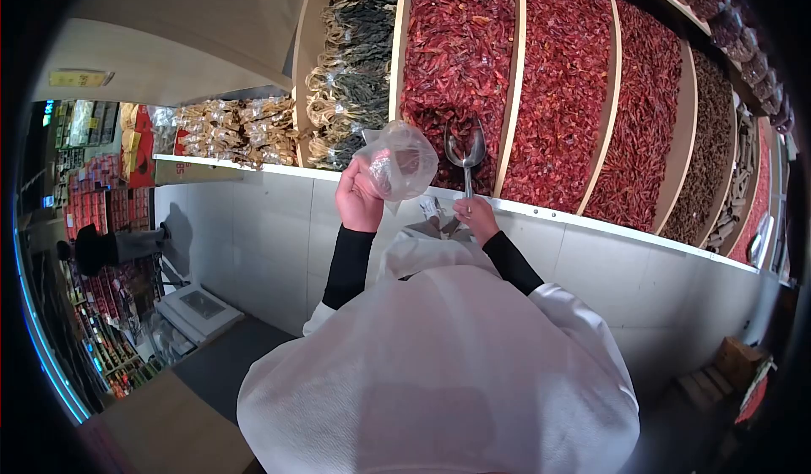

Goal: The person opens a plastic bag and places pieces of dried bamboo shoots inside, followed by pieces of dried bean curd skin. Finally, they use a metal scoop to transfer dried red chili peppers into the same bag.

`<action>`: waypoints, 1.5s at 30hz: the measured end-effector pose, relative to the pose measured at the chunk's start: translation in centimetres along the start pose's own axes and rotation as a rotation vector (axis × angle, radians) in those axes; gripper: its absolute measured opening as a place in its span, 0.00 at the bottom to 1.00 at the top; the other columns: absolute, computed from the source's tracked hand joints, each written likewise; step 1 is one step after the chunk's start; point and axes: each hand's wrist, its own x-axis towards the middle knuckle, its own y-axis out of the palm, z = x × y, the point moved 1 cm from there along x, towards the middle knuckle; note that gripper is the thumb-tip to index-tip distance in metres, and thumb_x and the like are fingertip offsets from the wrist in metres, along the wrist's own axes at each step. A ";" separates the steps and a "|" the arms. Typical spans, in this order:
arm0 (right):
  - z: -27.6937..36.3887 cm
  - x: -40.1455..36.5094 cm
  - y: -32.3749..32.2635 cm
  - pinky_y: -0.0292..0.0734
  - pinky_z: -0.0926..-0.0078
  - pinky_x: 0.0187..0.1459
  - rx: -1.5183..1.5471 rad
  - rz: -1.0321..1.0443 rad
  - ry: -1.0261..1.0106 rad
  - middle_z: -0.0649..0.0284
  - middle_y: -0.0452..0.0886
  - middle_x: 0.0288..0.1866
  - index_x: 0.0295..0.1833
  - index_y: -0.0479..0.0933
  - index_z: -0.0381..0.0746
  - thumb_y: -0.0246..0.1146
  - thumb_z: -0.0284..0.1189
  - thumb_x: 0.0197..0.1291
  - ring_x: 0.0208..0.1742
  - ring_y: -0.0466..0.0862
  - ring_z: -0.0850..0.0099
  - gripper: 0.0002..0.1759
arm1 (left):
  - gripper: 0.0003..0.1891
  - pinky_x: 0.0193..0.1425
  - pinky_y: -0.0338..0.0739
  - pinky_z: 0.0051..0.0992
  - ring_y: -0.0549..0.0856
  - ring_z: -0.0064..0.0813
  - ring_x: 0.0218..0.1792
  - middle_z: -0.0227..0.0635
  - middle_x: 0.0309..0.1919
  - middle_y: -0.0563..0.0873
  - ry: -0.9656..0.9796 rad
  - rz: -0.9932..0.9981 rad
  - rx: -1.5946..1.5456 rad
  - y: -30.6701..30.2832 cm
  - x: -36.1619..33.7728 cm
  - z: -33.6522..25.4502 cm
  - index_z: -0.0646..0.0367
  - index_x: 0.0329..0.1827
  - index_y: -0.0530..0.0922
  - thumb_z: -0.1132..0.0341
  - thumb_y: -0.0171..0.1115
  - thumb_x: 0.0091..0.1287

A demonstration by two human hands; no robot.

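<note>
My left hand (361,197) is closed on a clear plastic bag (409,166), held up with its mouth spread, beside the front edge of the bins. In my right hand (477,217) is the handle of a metal scoop (466,155), fingers wrapped round it. The scoop's head points away from me into a bin of dried red chillies (460,43), right of the bag, with chillies at its tip. A dark hollow shows in the chillies around the scoop.
Wooden dividers (514,77) separate the bins. Further right are more bins of red chillies (564,77) and brown spice (704,136); bundled dried goods (351,60) lie left. A white scale (198,312) stands at lower left. A person (110,246) is in the left aisle.
</note>
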 end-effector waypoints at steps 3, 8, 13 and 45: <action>1.0 0.2 1.5 0.76 0.74 0.42 0.075 0.016 0.013 0.64 0.79 0.41 0.57 0.72 0.37 0.58 0.37 0.69 0.38 0.79 0.75 0.18 | 0.20 0.66 0.71 0.34 0.79 0.34 0.61 0.41 0.59 0.82 -0.090 -0.048 0.091 -1.6 1.0 -0.9 0.61 0.57 0.77 0.59 0.41 0.76; 6.2 -0.8 4.9 0.56 0.82 0.20 0.352 0.125 0.026 0.73 0.62 0.21 0.52 0.71 0.39 0.48 0.46 0.76 0.17 0.59 0.81 0.20 | 0.17 0.66 0.71 0.37 0.80 0.37 0.59 0.47 0.57 0.82 -0.050 -0.036 0.046 -1.9 3.1 -3.0 0.60 0.52 0.77 0.58 0.44 0.75; 6.6 1.0 6.9 0.50 0.80 0.13 0.074 -0.126 -0.115 0.73 0.60 0.18 0.47 0.70 0.39 0.46 0.43 0.77 0.12 0.57 0.82 0.18 | 0.16 0.63 0.73 0.36 0.82 0.35 0.55 0.48 0.56 0.83 -0.099 -0.050 0.058 -3.4 5.6 -5.4 0.59 0.49 0.77 0.59 0.43 0.76; 4.3 3.6 6.6 0.51 0.82 0.15 -0.178 -0.271 -0.235 0.78 0.61 0.14 0.35 0.72 0.46 0.48 0.54 0.73 0.11 0.58 0.84 0.24 | 0.11 0.55 0.75 0.27 0.83 0.25 0.48 0.31 0.42 0.84 -0.188 0.060 0.166 -5.9 12.1 -6.6 0.58 0.41 0.76 0.63 0.46 0.75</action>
